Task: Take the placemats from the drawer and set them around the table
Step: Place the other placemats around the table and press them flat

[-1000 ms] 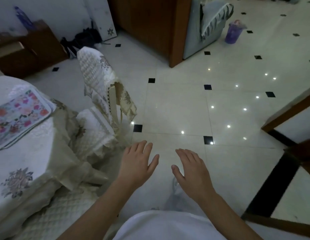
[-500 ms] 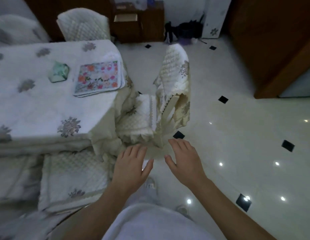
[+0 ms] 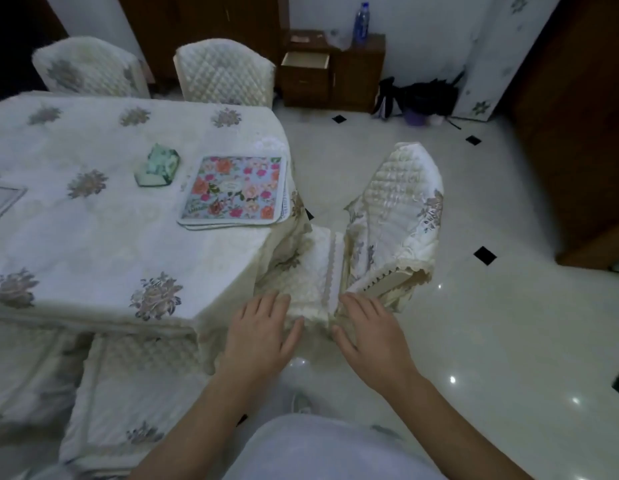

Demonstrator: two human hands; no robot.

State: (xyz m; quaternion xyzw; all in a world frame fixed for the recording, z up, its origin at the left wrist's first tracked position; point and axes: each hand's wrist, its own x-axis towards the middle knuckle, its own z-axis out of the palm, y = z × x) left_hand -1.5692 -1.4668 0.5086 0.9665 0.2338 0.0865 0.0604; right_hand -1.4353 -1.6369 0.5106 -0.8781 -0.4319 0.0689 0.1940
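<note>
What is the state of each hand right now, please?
Left hand: open, fingers straight, holding nothing.
Right hand: open, fingers straight, holding nothing.

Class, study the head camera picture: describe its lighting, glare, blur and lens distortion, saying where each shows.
Head view: dim, bluish light, darkest at the top left corner; small glare spots on the glossy floor at the right; the chair cushion at lower left is soft, while the floral placemats look sharp; wide-angle bending curves the table edge.
</note>
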